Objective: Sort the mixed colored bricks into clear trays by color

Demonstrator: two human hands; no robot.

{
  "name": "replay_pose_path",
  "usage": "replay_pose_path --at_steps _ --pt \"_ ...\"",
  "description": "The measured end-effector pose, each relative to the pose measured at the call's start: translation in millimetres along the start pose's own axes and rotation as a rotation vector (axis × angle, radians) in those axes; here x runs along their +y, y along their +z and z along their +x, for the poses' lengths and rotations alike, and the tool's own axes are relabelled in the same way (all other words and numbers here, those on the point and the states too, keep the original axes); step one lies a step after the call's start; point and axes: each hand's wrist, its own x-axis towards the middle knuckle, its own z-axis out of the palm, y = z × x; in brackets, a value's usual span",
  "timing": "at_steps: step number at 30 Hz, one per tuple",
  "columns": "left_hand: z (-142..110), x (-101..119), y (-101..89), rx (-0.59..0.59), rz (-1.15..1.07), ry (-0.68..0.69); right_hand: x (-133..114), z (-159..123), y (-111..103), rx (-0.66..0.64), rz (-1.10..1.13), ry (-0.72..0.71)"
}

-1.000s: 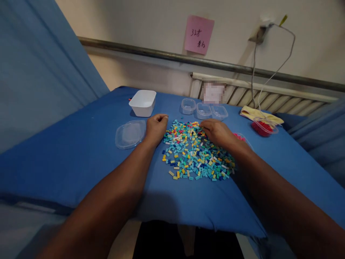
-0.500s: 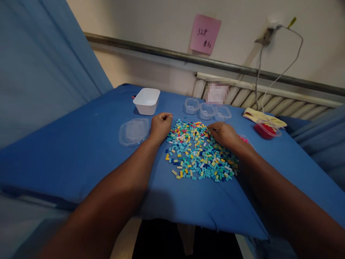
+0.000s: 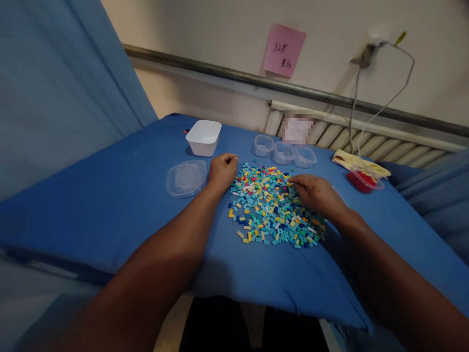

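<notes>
A loose heap of small toy building bricks [image 3: 271, 210] in teal, blue, yellow, white and red lies spread on a blue-covered table [image 3: 91, 205]. At the heap's upper left edge rests my left hand [image 3: 223, 172], its fingers curled closed; whatever they may hold is hidden. My right hand [image 3: 315, 191] is over the heap's right side, thumb and forefinger close together at the bricks. Between those fingertips I cannot make out a brick. Just left of my left hand lies a clear plastic lid [image 3: 186, 179].
A white tub [image 3: 204, 139] stands at the back left. Clear containers [image 3: 264, 145] stand in a row behind the heap. To the right are a clear container of red pieces [image 3: 362, 181] and a yellow cloth [image 3: 361, 163]. A radiator [image 3: 330, 129] and cable [image 3: 384, 105] line the wall.
My right hand has shifted slightly right and down along the heap's edge. My left hand stays closed beside the bricks. The whole view has moved a little.
</notes>
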Motion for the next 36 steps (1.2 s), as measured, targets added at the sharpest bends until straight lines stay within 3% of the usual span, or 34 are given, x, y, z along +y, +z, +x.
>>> replay_pose_path --at_steps 2,6,12,16,22,30,36 --pt "0.0 0.1 -0.2 0.0 0.008 0.001 9.2 0.0 -1.1 -0.027 -0.025 0.036" --pt "0.6 -1.6 -0.2 -0.002 0.004 0.008 9.2 -1.7 -2.1 -0.154 -0.022 -0.078" --pt "1.3 -4.0 1.0 -0.007 0.008 0.01 -5.0 8.8 -7.2 -0.122 -0.075 0.048" --pt "0.9 -3.4 1.1 -0.008 -0.001 0.016 -6.3 25.8 1.0 -0.204 -0.015 0.012" --pt "0.6 -4.5 1.4 -0.014 0.02 0.012 -3.9 33.3 8.7 -0.281 -0.113 0.035" --pt "0.5 -4.4 1.6 -0.027 0.064 0.024 -22.6 36.8 -3.5 -0.252 -0.19 0.038" --pt "0.5 -4.4 2.0 -0.023 0.058 0.021 -18.1 39.5 -10.1 -0.402 -0.238 0.088"
